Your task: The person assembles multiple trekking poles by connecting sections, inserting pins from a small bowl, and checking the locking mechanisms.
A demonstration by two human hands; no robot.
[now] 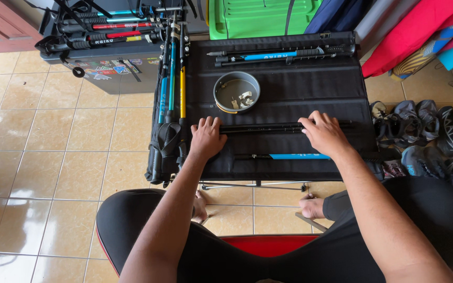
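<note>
Resting palms-down, both hands, left (206, 137) and right (323, 133), curl their fingers over a black pole (268, 127) on the black table (289, 89).

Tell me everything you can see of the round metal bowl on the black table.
The round metal bowl is shallow, grey and dull, like tin or steel, with a yellowish strip along its near-left rim. It sits upright and open on the black table, toward the far side, between the blue and yellow poles on the left edge and the black-and-blue pole beyond it. Inside lie a few small whitish parts, too small to identify. Neither the left hand nor the right hand touches it.
</note>
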